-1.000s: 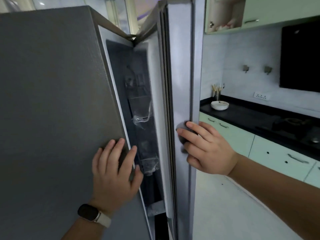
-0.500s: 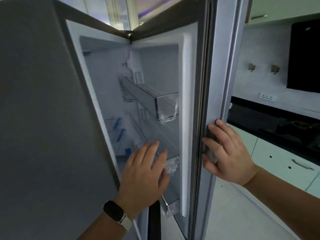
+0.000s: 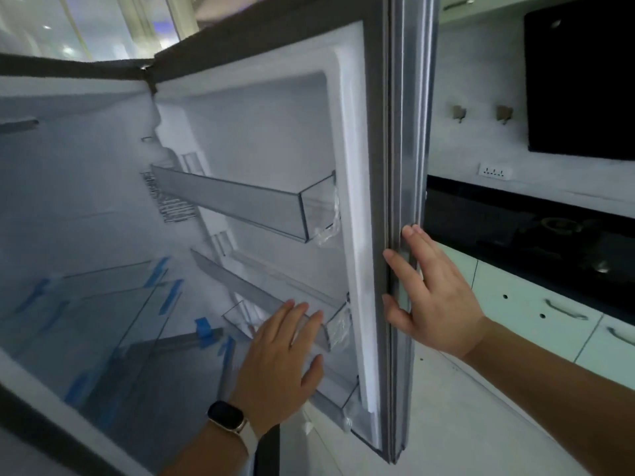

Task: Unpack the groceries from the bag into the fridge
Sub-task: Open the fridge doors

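Both open: right hand pressing fridge door edge, left hand empty. Push fully wide before loading

The door is swinging wider open, and the left hand is moving inside, right toward a door bin.

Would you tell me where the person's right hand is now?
In the head view, right of centre, the right hand rests on the outer edge of the open grey fridge door.
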A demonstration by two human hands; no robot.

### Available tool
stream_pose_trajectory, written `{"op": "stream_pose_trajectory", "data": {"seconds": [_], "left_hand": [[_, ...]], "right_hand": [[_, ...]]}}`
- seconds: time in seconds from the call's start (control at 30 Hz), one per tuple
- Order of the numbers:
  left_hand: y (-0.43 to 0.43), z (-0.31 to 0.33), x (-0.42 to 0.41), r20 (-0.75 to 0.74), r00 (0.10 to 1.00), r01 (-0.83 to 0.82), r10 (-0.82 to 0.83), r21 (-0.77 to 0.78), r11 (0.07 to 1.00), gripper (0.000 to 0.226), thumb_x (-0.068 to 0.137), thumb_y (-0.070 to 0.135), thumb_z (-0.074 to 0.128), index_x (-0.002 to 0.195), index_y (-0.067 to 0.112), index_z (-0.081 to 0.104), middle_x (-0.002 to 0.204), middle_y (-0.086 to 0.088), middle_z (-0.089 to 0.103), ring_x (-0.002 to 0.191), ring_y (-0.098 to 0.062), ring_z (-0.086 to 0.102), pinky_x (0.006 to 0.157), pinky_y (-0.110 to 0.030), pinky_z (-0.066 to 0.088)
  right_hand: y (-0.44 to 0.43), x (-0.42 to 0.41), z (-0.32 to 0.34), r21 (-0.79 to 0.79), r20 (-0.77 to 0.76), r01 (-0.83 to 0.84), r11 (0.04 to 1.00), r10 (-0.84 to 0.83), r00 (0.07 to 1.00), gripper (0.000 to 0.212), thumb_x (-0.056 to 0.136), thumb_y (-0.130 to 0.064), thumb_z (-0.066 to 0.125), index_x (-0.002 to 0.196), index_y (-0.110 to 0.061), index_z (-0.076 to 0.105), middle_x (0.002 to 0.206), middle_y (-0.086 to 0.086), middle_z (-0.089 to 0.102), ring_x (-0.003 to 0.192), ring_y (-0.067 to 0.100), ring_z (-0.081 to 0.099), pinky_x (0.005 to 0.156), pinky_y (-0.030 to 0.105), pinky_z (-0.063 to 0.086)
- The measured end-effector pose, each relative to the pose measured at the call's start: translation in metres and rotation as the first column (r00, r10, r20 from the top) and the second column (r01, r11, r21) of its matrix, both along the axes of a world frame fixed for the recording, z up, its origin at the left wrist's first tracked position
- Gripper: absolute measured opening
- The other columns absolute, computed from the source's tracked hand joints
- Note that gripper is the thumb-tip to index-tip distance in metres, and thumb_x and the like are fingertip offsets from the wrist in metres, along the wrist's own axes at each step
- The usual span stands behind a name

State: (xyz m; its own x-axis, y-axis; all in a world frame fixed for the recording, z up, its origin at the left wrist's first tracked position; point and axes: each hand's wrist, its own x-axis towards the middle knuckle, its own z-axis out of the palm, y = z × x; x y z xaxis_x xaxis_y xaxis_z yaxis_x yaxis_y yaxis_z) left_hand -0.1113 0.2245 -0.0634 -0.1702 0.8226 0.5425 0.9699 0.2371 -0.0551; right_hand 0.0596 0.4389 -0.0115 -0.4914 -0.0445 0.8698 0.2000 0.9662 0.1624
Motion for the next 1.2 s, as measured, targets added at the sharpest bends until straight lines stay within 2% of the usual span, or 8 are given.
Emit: {"op": "stream_pose_trajectory", "data": {"seconds": [0.1,0.27,0.47,0.57,0.67,0.87,0.97,1.2], "left_hand": [[0.029,-0.007,0.011,0.019,0.999,-0.045,0.045,0.034,0.998,0.059,0.088,0.044,0.052,0.14,0.018,0.041,0.14,-0.009,0.053,0.136,-0.028,0.039,0.101,-0.042,0.045],[0.069,-0.022,0.017,0.051,0.995,-0.093,0.09,0.065,0.994,0.065,0.088,0.045,0.053,0.144,0.017,0.037,0.147,-0.011,0.044,0.139,-0.032,0.035,0.106,-0.047,0.041],[0.105,-0.023,0.023,0.047,0.994,-0.102,0.097,0.11,0.989,0.069,0.09,0.044,0.052,0.15,0.02,0.03,0.152,-0.009,0.04,0.142,-0.031,0.033,0.111,-0.043,0.033],[0.119,-0.022,0.021,0.035,0.993,-0.113,0.111,0.073,0.991,0.075,0.089,0.045,0.054,0.154,0.023,0.022,0.155,-0.007,0.036,0.144,-0.029,0.03,0.113,-0.043,0.031],[0.131,-0.017,0.016,0.009,0.994,-0.111,0.111,0.017,0.994,0.074,0.091,0.047,0.052,0.154,0.023,0.023,0.156,-0.007,0.036,0.145,-0.028,0.029,0.113,-0.049,0.032],[0.144,-0.01,-0.011,0.032,0.988,-0.147,0.148,-0.042,0.988,0.068,0.096,0.05,0.041,0.155,0.023,0.022,0.161,-0.007,0.027,0.149,-0.026,0.021,0.118,-0.046,0.02],[0.148,-0.011,-0.033,0.027,0.986,-0.162,0.163,-0.028,0.986,0.067,0.097,0.051,0.039,0.155,0.022,0.024,0.161,-0.008,0.026,0.15,-0.027,0.019,0.118,-0.048,0.022],[0.183,-0.025,-0.069,-0.066,0.988,-0.132,0.138,0.086,0.988,0.061,0.097,0.051,0.036,0.15,0.021,0.031,0.157,-0.013,0.03,0.146,-0.033,0.025,0.115,-0.053,0.019]], "right_hand": [[0.026,0.002,0.0,-0.022,0.008,-0.002,1.0,0.002,1.0,0.061,0.081,-0.022,0.067,0.134,-0.002,0.045,0.143,0.031,0.038,0.135,0.044,0.037,0.105,0.054,0.04],[0.062,0.004,-0.002,-0.09,0.05,0.006,0.996,-0.001,0.999,0.06,0.083,-0.023,0.065,0.137,-0.003,0.047,0.145,0.03,0.038,0.134,0.042,0.04,0.106,0.05,0.041],[0.085,0.008,-0.009,-0.218,0.152,0.061,0.974,-0.028,0.988,0.063,0.082,-0.027,0.065,0.139,-0.005,0.047,0.148,0.025,0.036,0.135,0.037,0.04,0.109,0.047,0.039],[0.091,0.011,-0.011,-0.225,0.209,0.086,0.971,-0.038,0.977,0.06,0.082,-0.029,0.063,0.136,-0.009,0.05,0.148,0.021,0.038,0.137,0.034,0.037,0.111,0.044,0.034],[0.094,0.009,-0.017,-0.208,0.255,0.076,0.975,-0.021,0.967,0.054,0.083,-0.032,0.056,0.133,-0.011,0.053,0.146,0.018,0.043,0.137,0.032,0.037,0.111,0.045,0.035],[0.1,-0.009,-0.032,-0.175,0.365,0.046,0.984,0.021,0.931,0.054,0.085,-0.039,0.053,0.135,-0.018,0.054,0.147,0.013,0.044,0.137,0.029,0.04,0.11,0.046,0.037],[0.104,-0.022,-0.038,-0.19,0.398,0.051,0.98,0.029,0.917,0.054,0.087,-0.041,0.05,0.137,-0.019,0.05,0.148,0.012,0.043,0.138,0.029,0.039,0.107,0.049,0.04],[0.129,-0.057,-0.048,-0.18,0.429,0.081,0.98,0.004,0.903,0.057,0.09,-0.04,0.047,0.143,-0.021,0.039,0.149,0.013,0.042,0.138,0.031,0.038,0.11,0.048,0.036]]}}
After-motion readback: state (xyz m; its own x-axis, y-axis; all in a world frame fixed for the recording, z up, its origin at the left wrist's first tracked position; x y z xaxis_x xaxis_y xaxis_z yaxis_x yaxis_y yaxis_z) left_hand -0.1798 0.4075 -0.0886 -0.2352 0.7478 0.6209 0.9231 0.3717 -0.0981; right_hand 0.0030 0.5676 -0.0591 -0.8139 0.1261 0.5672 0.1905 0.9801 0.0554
